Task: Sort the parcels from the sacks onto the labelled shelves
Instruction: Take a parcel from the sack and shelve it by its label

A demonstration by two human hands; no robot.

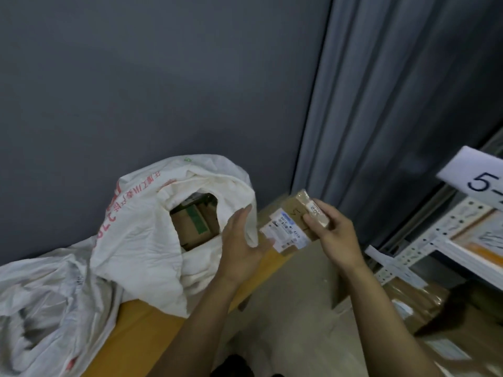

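Right hand (334,238) grips a small taped parcel (291,227) by its right end, label up, off the floor. Left hand (242,240) is spread flat just beside the parcel's left end, holding nothing. Behind it an open white sack (141,227) shows boxes (190,227) inside. Shelf (435,240) at right, tagged "5-"

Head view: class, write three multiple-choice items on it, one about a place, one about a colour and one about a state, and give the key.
1. Where is the small parcel? A on a shelf; B in the right hand; C on the floor.
2. What colour is the open sack? A white; B blue; C black.
3. How is the left hand? A clenched in a fist; B open, fingers straight; C gripping a pen.
Answers: B, its fingers curl round the parcel; A, it is white with red print; B, the fingers are extended.
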